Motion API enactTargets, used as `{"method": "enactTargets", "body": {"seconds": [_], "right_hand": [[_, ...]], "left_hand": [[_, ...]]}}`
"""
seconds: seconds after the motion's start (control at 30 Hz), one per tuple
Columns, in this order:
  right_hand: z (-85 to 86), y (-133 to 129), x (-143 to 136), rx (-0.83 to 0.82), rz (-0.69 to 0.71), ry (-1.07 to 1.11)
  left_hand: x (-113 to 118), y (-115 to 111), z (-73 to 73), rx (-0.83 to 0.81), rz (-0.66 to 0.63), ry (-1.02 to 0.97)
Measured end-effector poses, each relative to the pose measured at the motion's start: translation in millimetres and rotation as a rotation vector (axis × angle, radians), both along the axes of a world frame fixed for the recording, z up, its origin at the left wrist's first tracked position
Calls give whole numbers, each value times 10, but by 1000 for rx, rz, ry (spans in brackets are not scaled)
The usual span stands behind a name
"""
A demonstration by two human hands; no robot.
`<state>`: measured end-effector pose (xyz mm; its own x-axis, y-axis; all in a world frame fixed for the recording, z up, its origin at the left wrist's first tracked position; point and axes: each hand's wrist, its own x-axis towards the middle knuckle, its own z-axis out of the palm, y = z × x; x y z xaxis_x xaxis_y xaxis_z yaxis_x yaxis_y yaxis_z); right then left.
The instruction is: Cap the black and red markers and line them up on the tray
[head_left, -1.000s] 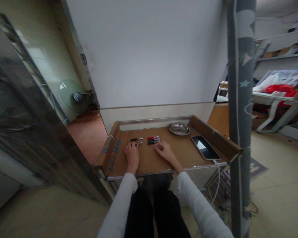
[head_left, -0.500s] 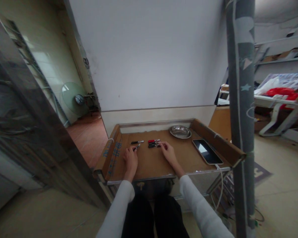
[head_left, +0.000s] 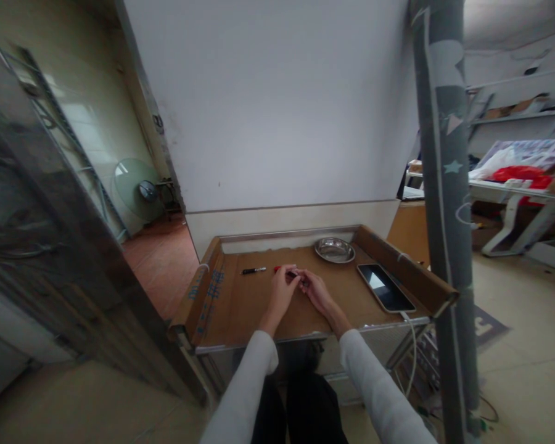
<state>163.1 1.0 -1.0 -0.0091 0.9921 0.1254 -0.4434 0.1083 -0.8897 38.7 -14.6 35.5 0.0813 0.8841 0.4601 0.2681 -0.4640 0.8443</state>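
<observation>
My left hand [head_left: 283, 288] is closed in a pinch over the middle of the cardboard-lined tray table. Between its fingertips is a small dark stick-shaped piece [head_left: 294, 275] with a silvery end, too small to name its kind. My right hand [head_left: 315, 292] meets it fingertip to fingertip, its fingers closed at the silvery end. Just behind my left hand shows a bit of a red piece [head_left: 277, 269]; the others beside it are covered by my hands. Farther left, a black piece with a silver end [head_left: 253, 271] lies alone on the cardboard.
A round steel dish [head_left: 335, 250] stands at the back right. Near the right side lies a phone [head_left: 385, 288] with a white cable [head_left: 413, 345] hanging over the front edge. Raised cardboard sides [head_left: 404, 265] border the table, and a grey wrapped pole [head_left: 448, 234] rises beside it.
My left hand has moved right from the left of the table with its dark piece, up to my right hand. My right hand has shifted slightly towards me. The view has tilted a little.
</observation>
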Motion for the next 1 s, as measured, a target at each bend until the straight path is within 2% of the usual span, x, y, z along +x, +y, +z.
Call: {"method": "enactTargets", "body": {"seconds": [0.17,0.27,0.37,0.5,0.7,0.87,1.0], "right_hand": [[-21,11,8,-104,80,142],[4,2,2,-123,131,172],[27,-8,8,-123,152,141],[37,-24,24,-105,151,80],[33,-57,5,-51,66,-22],[-32,-11,0,3,-92,-73],[-131,74,36,49,-286,-130]], "left_hand": [[44,83,154,6,77,-91],[-26,112,222,20,89,-157],[-140,157,227,5,100,-233],[-263,244,119,-35,149,-355],[-292,289,-48,-72,161,-454],[-347,299,-159,-102,161,-442],[-371,259,-232,-147,41,-285]]}}
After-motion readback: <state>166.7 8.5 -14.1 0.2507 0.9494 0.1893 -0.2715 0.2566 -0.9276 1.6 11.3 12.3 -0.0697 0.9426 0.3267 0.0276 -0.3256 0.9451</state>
